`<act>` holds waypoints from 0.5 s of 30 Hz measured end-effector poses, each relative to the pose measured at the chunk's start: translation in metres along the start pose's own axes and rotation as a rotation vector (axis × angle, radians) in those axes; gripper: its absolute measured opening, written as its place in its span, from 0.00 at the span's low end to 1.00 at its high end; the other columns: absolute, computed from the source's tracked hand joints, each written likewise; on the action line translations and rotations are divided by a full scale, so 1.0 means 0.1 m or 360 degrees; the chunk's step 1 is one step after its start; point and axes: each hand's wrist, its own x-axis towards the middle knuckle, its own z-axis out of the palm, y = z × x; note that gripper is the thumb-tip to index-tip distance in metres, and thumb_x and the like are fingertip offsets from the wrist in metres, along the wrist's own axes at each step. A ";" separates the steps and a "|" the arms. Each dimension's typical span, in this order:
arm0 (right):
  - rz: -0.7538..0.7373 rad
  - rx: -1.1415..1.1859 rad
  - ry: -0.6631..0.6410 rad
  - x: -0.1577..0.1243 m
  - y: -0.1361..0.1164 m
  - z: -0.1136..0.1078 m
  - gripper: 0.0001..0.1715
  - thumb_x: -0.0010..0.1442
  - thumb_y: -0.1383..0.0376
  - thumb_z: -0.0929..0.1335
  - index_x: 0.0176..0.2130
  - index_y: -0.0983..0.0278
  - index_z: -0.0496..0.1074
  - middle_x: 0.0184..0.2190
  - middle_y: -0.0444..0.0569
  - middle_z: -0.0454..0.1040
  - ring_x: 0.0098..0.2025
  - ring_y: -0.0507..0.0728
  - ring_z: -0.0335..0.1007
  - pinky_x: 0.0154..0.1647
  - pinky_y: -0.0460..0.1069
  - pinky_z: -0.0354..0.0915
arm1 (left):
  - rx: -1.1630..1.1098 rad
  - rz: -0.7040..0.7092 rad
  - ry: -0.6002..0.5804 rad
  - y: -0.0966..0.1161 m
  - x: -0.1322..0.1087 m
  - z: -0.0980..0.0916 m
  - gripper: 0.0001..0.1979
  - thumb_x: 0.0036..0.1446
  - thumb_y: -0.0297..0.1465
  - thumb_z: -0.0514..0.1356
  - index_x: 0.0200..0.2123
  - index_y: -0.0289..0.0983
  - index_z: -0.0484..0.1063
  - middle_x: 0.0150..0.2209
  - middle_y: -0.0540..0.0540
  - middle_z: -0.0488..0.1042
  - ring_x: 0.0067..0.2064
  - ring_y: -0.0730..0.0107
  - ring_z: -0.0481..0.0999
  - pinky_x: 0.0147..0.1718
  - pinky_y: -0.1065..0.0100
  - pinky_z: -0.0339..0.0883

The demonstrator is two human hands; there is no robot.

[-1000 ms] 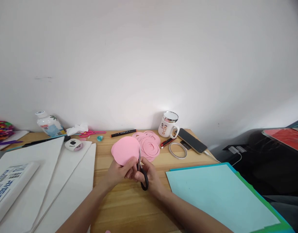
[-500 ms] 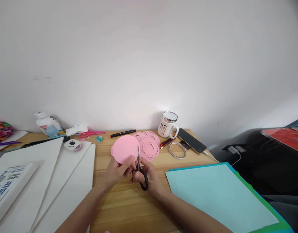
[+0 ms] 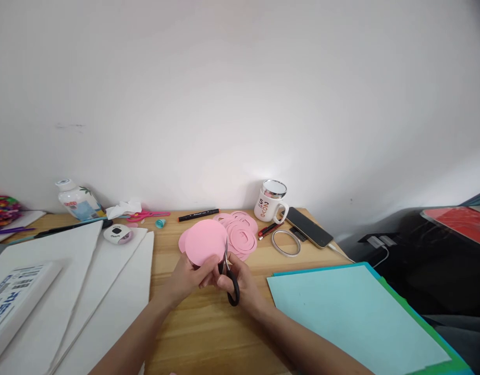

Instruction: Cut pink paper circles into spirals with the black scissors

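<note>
Wood worktop [image 3: 208, 338], busy.
On it: pink cutouts [image 3: 243, 237], black marker [image 3: 198, 215], white mug [image 3: 265, 207], pale ring [image 3: 288, 254], white sheets [image 3: 124, 297], blue-green sheet stack [image 3: 353, 312].

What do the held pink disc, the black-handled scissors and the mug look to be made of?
Disc: matte paper or thin card, by its thin edge and lack of shine.
Scissors: blades shiny, so likely steel; smooth black handles, probably plastic.
Mug: smooth white body, perhaps glazed ceramic; its top is mirror-like, but metal or coated plastic I can't tell.
</note>
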 end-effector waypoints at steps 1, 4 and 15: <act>0.0010 -0.0013 0.0014 0.00 0.00 0.00 0.28 0.44 0.45 0.72 0.31 0.60 0.60 0.21 0.40 0.65 0.24 0.52 0.62 0.25 0.46 0.56 | -0.0006 -0.0002 -0.0012 0.00 0.00 0.00 0.21 0.55 0.41 0.54 0.14 0.35 0.66 0.11 0.54 0.59 0.16 0.78 0.56 0.17 0.74 0.55; 0.0041 -0.0005 0.0040 -0.01 0.01 -0.01 0.29 0.43 0.44 0.72 0.31 0.60 0.60 0.21 0.39 0.63 0.23 0.51 0.59 0.24 0.46 0.56 | -0.0009 -0.0014 -0.0030 -0.01 0.00 -0.01 0.22 0.55 0.41 0.53 0.14 0.35 0.67 0.12 0.53 0.60 0.16 0.78 0.56 0.17 0.74 0.55; 0.0089 0.0066 0.0064 -0.02 0.08 -0.02 0.26 0.44 0.48 0.72 0.31 0.60 0.58 0.19 0.37 0.61 0.18 0.48 0.55 0.21 0.46 0.60 | -0.0058 -0.0028 0.0023 0.00 0.01 -0.03 0.21 0.53 0.41 0.55 0.14 0.34 0.67 0.11 0.55 0.58 0.15 0.80 0.55 0.16 0.75 0.53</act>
